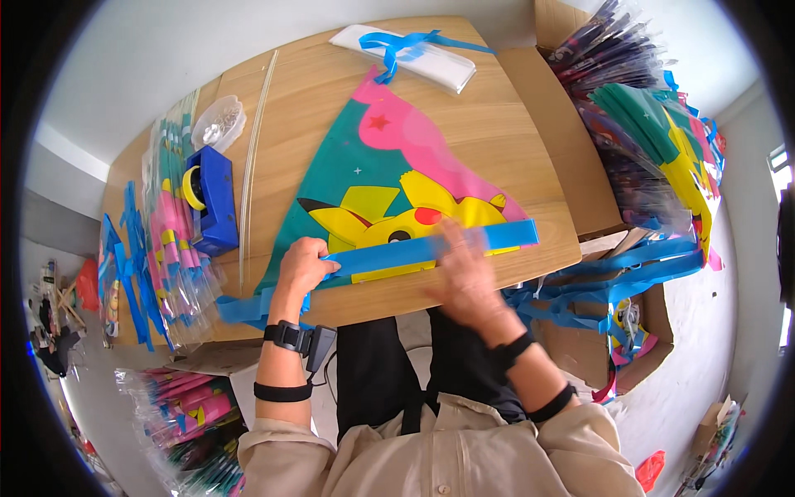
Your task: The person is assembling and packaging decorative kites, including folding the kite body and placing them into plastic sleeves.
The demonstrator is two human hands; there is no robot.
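A triangular printed kite sail in green, pink and yellow lies on the wooden table, its point toward the far side. Along its near edge runs a flat, bright blue strip. My left hand is closed at the strip's left end, pinching blue material between thumb and fingers. Over the right part of the strip is my right hand, blurred by motion. Its thumb stands apart and the fingers look stretched out over the strip, with nothing visibly held. More blue ribbon trails past my left wrist at the table edge.
A blue tape dispenser, a clear plastic dish and bagged folded kites stand at the left. A white folded packet lies at the back. Right of the table are a cardboard box of packages and hanging blue ribbons.
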